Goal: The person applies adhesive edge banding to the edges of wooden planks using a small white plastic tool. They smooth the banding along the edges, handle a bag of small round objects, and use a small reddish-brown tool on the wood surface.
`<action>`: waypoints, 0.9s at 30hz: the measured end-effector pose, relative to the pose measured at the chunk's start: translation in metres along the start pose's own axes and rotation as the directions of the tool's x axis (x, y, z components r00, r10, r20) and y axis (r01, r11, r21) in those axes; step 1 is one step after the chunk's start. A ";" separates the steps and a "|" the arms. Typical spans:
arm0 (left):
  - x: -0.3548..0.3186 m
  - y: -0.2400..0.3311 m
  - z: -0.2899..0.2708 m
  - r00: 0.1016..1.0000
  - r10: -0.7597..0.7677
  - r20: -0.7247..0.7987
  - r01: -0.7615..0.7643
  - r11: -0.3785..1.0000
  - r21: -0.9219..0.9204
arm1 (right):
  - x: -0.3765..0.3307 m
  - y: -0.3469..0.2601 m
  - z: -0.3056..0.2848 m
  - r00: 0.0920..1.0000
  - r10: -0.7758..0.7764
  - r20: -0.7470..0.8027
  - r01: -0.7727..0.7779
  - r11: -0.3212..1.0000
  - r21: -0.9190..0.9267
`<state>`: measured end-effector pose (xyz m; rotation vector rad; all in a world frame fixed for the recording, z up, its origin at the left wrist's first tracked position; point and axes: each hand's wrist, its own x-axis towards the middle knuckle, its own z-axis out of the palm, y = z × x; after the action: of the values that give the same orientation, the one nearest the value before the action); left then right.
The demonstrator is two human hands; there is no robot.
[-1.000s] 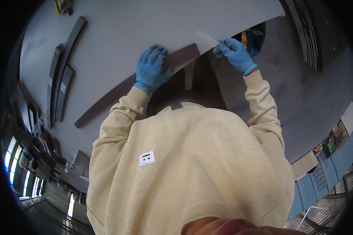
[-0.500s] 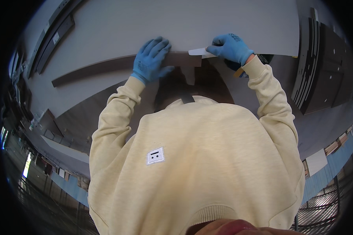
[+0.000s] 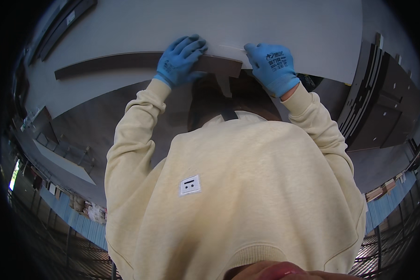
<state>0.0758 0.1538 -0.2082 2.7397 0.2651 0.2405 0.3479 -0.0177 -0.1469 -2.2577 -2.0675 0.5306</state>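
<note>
A long, narrow dark brown board point(image 3: 112, 62) lies along the near edge of a pale grey table point(image 3: 284, 28). My left hand point(image 3: 178, 60), in a blue glove, rests across the board towards its right end. Its fingers stretch over the far side, with the thumb apart on the near side. Just past the board's right end is my right hand point(image 3: 274, 67), also gloved in blue and closed with the knuckles up. From its fingertips a thin white strip point(image 3: 232, 46) points left, showing almost edge-on. Most of the strip is hidden by the glove.
Dark boards point(image 3: 65, 28) lie at the table's far left. To the right stands a stack of dark brown panels point(image 3: 380, 98) with pale edges between them. A dark object point(image 3: 309, 82), partly covered by my right wrist, sits below the table edge.
My right hand has turned its back upward and dropped slightly. The white strip has gone from broad-side view to a thin edge. My left hand stays on the board.
</note>
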 end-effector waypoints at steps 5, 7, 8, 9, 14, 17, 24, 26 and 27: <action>0.000 0.000 0.001 1.000 0.005 -0.023 -0.005 1.000 -0.002 | 0.006 -0.024 -0.012 0.986 -0.146 0.085 0.166 0.930 -0.327; 0.000 0.000 0.001 1.000 0.007 -0.023 -0.006 1.000 0.004 | 0.006 -0.026 -0.015 0.985 -0.156 0.068 0.170 0.920 -0.353; 0.000 0.000 0.001 1.000 0.006 -0.018 -0.006 1.000 0.010 | 0.006 -0.026 -0.016 0.988 -0.131 0.077 0.149 0.931 -0.332; 0.000 0.000 0.001 1.000 0.002 -0.016 -0.002 1.000 0.015 | 0.004 -0.026 -0.017 0.992 -0.101 0.076 0.120 0.940 -0.320; 0.000 -0.001 -0.002 1.000 0.012 0.013 -0.012 1.000 0.023 | -0.004 -0.023 -0.019 0.983 -0.050 0.178 0.099 0.955 -0.279; -0.001 -0.001 -0.001 1.000 0.013 0.012 -0.014 0.999 0.032 | -0.005 -0.012 -0.021 0.975 -0.063 0.212 0.112 0.968 -0.226; -0.003 -0.001 0.002 1.000 -0.018 0.024 0.017 0.999 0.042 | -0.004 0.011 -0.025 0.961 -0.144 0.235 0.200 0.950 -0.238; -0.003 -0.002 0.003 1.000 -0.013 0.027 0.012 0.999 0.047 | -0.005 0.006 -0.028 0.965 -0.091 0.247 0.162 0.944 -0.287; -0.002 -0.001 0.003 0.999 -0.017 0.027 0.016 0.999 0.049 | -0.006 0.001 -0.030 0.967 -0.058 0.247 0.138 0.937 -0.320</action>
<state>0.0738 0.1533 -0.2117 2.7857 0.2901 0.1944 0.3569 -0.0181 -0.1180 -2.3416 -2.5482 0.4922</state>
